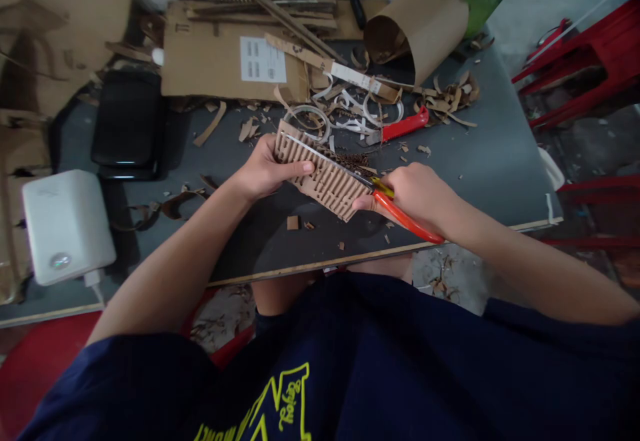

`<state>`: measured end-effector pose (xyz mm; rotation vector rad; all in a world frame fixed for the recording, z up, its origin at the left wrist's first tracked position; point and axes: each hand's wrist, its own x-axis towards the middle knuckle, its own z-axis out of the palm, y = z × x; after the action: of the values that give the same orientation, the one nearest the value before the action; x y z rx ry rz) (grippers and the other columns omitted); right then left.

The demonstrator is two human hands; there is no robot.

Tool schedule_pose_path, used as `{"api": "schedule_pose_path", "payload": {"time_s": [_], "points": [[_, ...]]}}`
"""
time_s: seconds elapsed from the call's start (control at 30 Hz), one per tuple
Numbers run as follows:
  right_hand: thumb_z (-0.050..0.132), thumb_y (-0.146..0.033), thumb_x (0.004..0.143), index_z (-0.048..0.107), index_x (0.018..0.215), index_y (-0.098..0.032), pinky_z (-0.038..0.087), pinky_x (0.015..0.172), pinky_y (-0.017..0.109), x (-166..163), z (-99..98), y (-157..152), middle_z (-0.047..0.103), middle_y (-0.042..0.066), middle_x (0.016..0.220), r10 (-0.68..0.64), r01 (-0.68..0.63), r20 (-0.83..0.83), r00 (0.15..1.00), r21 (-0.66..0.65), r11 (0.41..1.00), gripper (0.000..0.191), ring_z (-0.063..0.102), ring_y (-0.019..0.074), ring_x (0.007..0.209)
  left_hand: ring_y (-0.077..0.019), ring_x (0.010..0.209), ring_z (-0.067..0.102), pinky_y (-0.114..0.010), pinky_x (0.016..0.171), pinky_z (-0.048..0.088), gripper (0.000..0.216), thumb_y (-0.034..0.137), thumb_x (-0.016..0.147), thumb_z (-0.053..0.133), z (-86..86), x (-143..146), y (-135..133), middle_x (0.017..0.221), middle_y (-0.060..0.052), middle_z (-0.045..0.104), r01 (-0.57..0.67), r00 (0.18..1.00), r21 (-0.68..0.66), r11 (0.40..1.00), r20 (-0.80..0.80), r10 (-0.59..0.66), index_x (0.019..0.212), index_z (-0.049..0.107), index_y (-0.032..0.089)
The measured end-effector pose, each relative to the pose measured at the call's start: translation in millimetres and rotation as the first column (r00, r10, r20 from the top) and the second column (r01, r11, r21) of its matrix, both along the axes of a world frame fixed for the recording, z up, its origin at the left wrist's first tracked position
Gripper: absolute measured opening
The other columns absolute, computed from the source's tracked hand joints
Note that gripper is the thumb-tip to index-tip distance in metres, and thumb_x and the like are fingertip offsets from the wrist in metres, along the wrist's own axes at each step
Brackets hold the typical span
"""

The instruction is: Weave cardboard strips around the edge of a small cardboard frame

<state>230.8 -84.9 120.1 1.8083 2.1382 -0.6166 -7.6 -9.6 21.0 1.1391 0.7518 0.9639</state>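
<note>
My left hand (265, 171) is closed on the left end of a ridged piece of corrugated cardboard (325, 178), held just above the grey table (480, 154). My right hand (423, 198) grips the red handles of a pair of scissors (350, 171). The long blades lie across the top of the cardboard, pointing up and left. Small cardboard bits lie on the table beneath the piece.
A red utility knife (400, 126) lies beyond the cardboard among paper curls and scraps. A flat box with a label (235, 61) and a rolled cardboard sheet (420, 24) sit at the back. A black case (127, 121) and a white device (65, 224) are at left. Red stools (595, 54) stand at right.
</note>
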Motion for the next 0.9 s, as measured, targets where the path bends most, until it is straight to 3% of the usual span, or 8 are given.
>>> {"api": "schedule_pose_path", "payload": {"time_s": [0.17, 0.43, 0.6, 0.7, 0.9], "points": [[0.032, -0.095, 0.078, 0.048, 0.058, -0.023, 0.031, 0.055, 0.031, 2.2, -6.1, -0.1, 0.046, 0.002, 0.051, -0.034, 0.035, -0.053, 0.998, 0.011, 0.999, 0.077, 0.042, 0.0152, 0.050, -0.0123, 0.061, 0.065, -0.024, 0.061, 0.059, 0.049, 0.040, 0.046, 0.102, -1.4, 0.3, 1.0, 0.071, -0.005, 0.074, -0.004, 1.000, -0.004, 1.000, -0.001, 0.004, 0.070, 0.071, 0.012], [0.036, -0.097, 0.075, 0.054, 0.073, -0.021, 0.032, 0.055, 0.031, -3.2, 5.2, 2.6, 0.054, 0.004, 0.066, 0.013, -0.019, -0.061, 0.998, -0.103, 0.994, 0.078, 0.044, 0.0145, 0.053, -0.0180, 0.064, 0.070, -0.033, 0.067, 0.064, 0.054, 0.053, 0.050, 0.098, -6.7, 3.8, -3.1, 0.070, -0.003, 0.069, 0.062, 0.997, 0.058, 0.996, -0.046, -0.059, 0.073, 0.067, 0.015], [0.031, -0.097, 0.076, 0.053, 0.067, -0.021, 0.031, 0.057, 0.032, -6.4, 6.9, 1.7, 0.052, 0.005, 0.062, 0.027, -0.028, -0.021, 0.999, -0.067, 0.997, 0.080, 0.044, 0.0149, 0.053, -0.0213, 0.067, 0.071, -0.037, 0.068, 0.065, 0.055, 0.055, 0.053, 0.097, -10.0, 1.6, -0.9, 0.072, -0.004, 0.069, 0.071, 0.996, 0.088, 0.994, -0.059, -0.066, 0.077, 0.068, 0.015], [0.030, -0.097, 0.077, 0.048, 0.061, -0.022, 0.030, 0.056, 0.031, -4.9, 1.2, 3.7, 0.049, 0.003, 0.056, 0.016, -0.022, -0.103, 0.995, -0.054, 0.998, 0.078, 0.042, 0.0136, 0.052, -0.0220, 0.069, 0.072, -0.037, 0.069, 0.065, 0.055, 0.056, 0.054, 0.096, -12.2, 0.2, 0.7, 0.074, -0.005, 0.070, 0.056, 0.997, 0.106, 0.993, -0.066, -0.049, 0.079, 0.068, 0.015], [0.042, -0.097, 0.072, 0.043, 0.054, -0.023, 0.026, 0.053, 0.030, 1.6, -5.6, 12.8, 0.043, 0.000, 0.049, 0.005, -0.008, -0.164, 0.986, -0.018, 1.000, 0.076, 0.038, 0.0119, 0.047, -0.0212, 0.069, 0.073, -0.035, 0.069, 0.066, 0.055, 0.053, 0.053, 0.097, -11.3, -1.9, 2.1, 0.075, -0.004, 0.072, 0.071, 0.996, 0.082, 0.994, -0.062, -0.066, 0.080, 0.067, 0.015]]}}
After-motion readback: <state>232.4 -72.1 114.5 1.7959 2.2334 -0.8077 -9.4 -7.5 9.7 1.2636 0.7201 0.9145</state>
